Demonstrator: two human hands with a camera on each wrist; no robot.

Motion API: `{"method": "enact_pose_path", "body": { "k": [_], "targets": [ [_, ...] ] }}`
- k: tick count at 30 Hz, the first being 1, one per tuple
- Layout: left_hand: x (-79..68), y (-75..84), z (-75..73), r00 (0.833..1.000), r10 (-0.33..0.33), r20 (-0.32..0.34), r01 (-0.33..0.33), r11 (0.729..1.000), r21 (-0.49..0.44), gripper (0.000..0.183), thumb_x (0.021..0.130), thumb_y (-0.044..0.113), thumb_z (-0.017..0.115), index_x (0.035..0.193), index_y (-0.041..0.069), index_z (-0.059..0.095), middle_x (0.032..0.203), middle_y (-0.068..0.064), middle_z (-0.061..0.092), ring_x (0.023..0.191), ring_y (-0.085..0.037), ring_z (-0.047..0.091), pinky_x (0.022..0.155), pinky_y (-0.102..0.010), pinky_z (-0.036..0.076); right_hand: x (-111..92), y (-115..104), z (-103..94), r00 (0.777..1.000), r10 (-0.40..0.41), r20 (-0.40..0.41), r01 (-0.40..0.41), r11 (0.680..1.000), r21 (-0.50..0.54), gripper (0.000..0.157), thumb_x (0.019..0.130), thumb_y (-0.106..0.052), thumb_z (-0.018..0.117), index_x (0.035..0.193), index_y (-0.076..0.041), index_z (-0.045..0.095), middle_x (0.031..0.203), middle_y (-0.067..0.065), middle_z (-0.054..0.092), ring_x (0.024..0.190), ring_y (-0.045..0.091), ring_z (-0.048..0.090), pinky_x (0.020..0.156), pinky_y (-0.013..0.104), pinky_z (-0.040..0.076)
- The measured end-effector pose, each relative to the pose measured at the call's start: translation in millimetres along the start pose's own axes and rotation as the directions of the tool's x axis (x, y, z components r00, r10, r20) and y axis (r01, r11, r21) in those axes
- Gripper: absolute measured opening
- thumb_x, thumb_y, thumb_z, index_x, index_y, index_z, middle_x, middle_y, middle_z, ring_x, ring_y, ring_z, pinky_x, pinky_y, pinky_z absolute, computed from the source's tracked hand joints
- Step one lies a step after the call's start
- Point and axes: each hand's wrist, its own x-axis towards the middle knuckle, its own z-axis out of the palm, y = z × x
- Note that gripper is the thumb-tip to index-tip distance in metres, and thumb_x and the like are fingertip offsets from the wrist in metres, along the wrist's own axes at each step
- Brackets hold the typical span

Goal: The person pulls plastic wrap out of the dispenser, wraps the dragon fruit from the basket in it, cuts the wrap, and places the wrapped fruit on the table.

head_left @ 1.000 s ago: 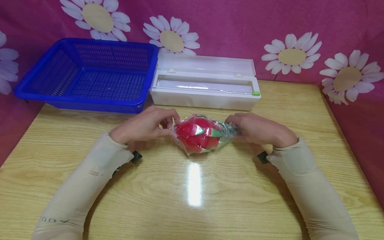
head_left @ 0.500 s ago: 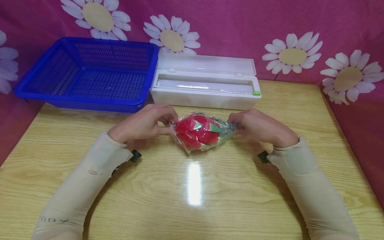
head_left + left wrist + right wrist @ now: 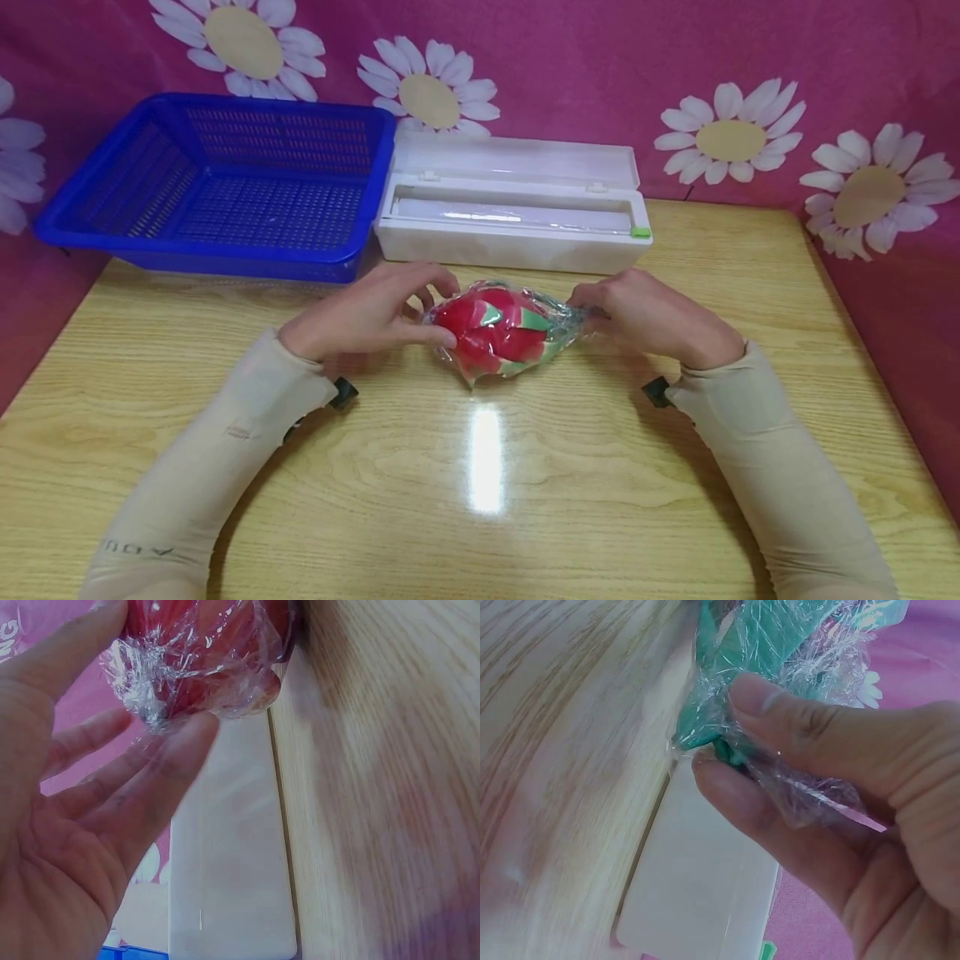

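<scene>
A red and green dragon fruit (image 3: 501,332), wrapped in crinkled cling film, lies on its side between the hands. At its red end, the left hand (image 3: 375,310) is spread, with the thumb overlapping the fruit's near side in the head view. Its fingers (image 3: 169,765) are apart, fingertips right at the bunched film in the left wrist view. Over at the green end, the right hand (image 3: 641,317) pinches the gathered cling film (image 3: 802,795) between thumb and index finger. A green tip of the fruit (image 3: 727,750) shows inside the film there.
A blue perforated basket (image 3: 232,247) stands at the back left of the wooden table (image 3: 390,500). Beside it, right behind the hands, is a white cling film dispenser (image 3: 510,250) with its lid raised and a roll inside. A pink daisy-patterned cloth (image 3: 570,67) rises behind.
The left hand has loosened its pinch on the film at the red end; its thumb has shifted right over the fruit. The fruit has turned slightly, while the right hand keeps its hold.
</scene>
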Motion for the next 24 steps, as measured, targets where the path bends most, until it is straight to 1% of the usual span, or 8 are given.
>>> {"method": "enact_pose_path", "body": {
  "k": [3, 7, 10, 13, 18, 21, 24],
  "targets": [
    [-1.0, -0.2, 0.5, 1.0, -0.008, -0.008, 0.008, 1.0, -0.024, 0.066, 0.086, 0.045, 0.083, 0.14, 0.019, 0.054, 0.135, -0.002, 0.064, 0.122, -0.02, 0.063, 0.097, -0.039, 0.061, -0.3, -0.3, -0.5, 1.0, -0.007, 0.002, 0.007, 1.0, -0.008, 0.026, 0.087, -0.005, 0.081, 0.111, -0.012, 0.079, 0.1, 0.0, 0.079, 0.078, 0.012, 0.065, 0.082, 0.036, 0.062],
    [-1.4, -0.5, 0.3, 1.0, 0.001, -0.009, -0.002, 0.999, -0.043, 0.068, 0.084, 0.046, 0.084, 0.14, 0.021, 0.054, 0.137, 0.0, 0.064, 0.129, -0.019, 0.062, 0.099, -0.039, 0.061, -0.8, -1.3, -0.3, 1.0, 0.019, 0.007, -0.019, 1.0, -0.01, 0.03, 0.086, -0.007, 0.083, 0.115, -0.011, 0.078, 0.104, 0.002, 0.08, 0.081, 0.012, 0.068, 0.086, 0.038, 0.063],
    [-1.9, -1.2, -1.3, 1.0, 0.018, 0.001, -0.018, 0.998, -0.061, 0.066, 0.083, 0.041, 0.086, 0.138, 0.019, 0.057, 0.138, -0.001, 0.066, 0.13, -0.021, 0.063, 0.101, -0.041, 0.06, -0.8, -1.7, -0.2, 0.999, 0.032, 0.008, -0.031, 0.999, -0.008, 0.031, 0.086, -0.008, 0.083, 0.117, -0.01, 0.078, 0.106, 0.004, 0.08, 0.083, 0.012, 0.069, 0.088, 0.039, 0.063],
    [-2.3, -2.5, -3.2, 1.0, 0.022, 0.019, -0.021, 0.997, -0.076, 0.065, 0.08, 0.031, 0.089, 0.136, 0.016, 0.059, 0.137, -0.004, 0.067, 0.129, -0.024, 0.065, 0.101, -0.043, 0.059, -0.7, -1.1, 0.0, 1.0, 0.016, 0.004, -0.016, 1.0, -0.018, 0.03, 0.087, -0.007, 0.082, 0.116, -0.01, 0.078, 0.106, 0.004, 0.08, 0.082, 0.013, 0.069, 0.087, 0.039, 0.063],
    [-2.1, -3.7, -5.2, 0.999, 0.0, 0.043, 0.002, 0.999, -0.038, 0.062, 0.081, 0.021, 0.089, 0.137, 0.015, 0.061, 0.137, -0.004, 0.068, 0.128, -0.024, 0.066, 0.104, -0.043, 0.058, -0.4, -0.6, 0.2, 1.0, 0.009, 0.002, -0.009, 1.0, -0.026, 0.03, 0.086, -0.008, 0.083, 0.116, -0.01, 0.078, 0.106, 0.005, 0.08, 0.084, 0.013, 0.069, 0.087, 0.04, 0.063],
    [-2.6, -3.8, -5.9, 0.999, -0.014, 0.035, 0.014, 1.0, 0.007, 0.058, 0.083, 0.021, 0.087, 0.135, 0.014, 0.063, 0.134, -0.004, 0.07, 0.124, -0.023, 0.068, 0.104, -0.043, 0.058, 0.0, -0.8, 0.2, 1.0, 0.015, 0.002, -0.015, 0.999, -0.028, 0.031, 0.086, -0.009, 0.083, 0.117, -0.009, 0.078, 0.108, 0.005, 0.08, 0.086, 0.014, 0.069, 0.089, 0.04, 0.063],
    [-3.2, -3.8, -7.0, 1.0, -0.021, 0.012, 0.02, 0.998, 0.059, 0.051, 0.085, 0.021, 0.086, 0.131, 0.013, 0.065, 0.127, -0.004, 0.073, 0.117, -0.021, 0.071, 0.101, -0.041, 0.06, -0.2, -0.4, 0.0, 1.0, 0.007, 0.004, -0.007, 1.0, -0.028, 0.031, 0.086, -0.009, 0.083, 0.117, -0.009, 0.078, 0.108, 0.006, 0.08, 0.087, 0.015, 0.069, 0.088, 0.041, 0.063]
  ]
}}
